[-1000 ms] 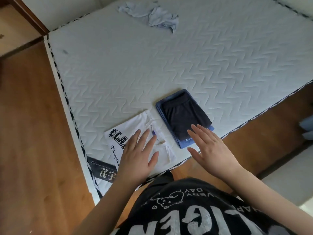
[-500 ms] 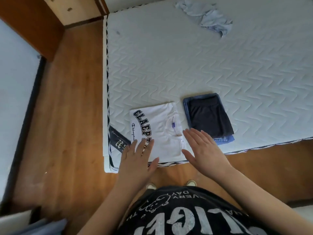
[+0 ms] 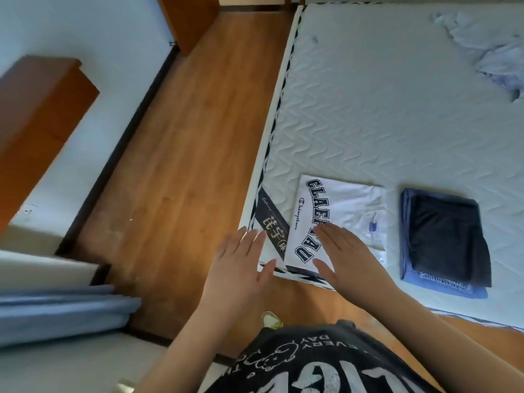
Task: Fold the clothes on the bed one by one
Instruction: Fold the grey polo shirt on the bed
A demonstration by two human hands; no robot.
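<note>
Both hands released, flat: right hand [image 3: 347, 252] over folded white T-shirt [image 3: 344, 211], left hand [image 3: 239, 265] off bed [image 3: 397, 123] corner. Next: fetch crumpled pale garment [image 3: 485, 49], spread flat first.

Quick count: three lots of clothes on the bed [image 3: 397, 123]. One folded white t-shirt [image 3: 348, 205] with navy lettering, right under the right hand [image 3: 348, 256]. One folded stack, right of that hand, made of two pieces: a dark garment [image 3: 448, 236] on a blue garment [image 3: 442, 287]. One crumpled light-blue garment [image 3: 487, 49] way beyond it. Two hands, counting the left hand [image 3: 238, 268], both flat with fingers straight.
</note>
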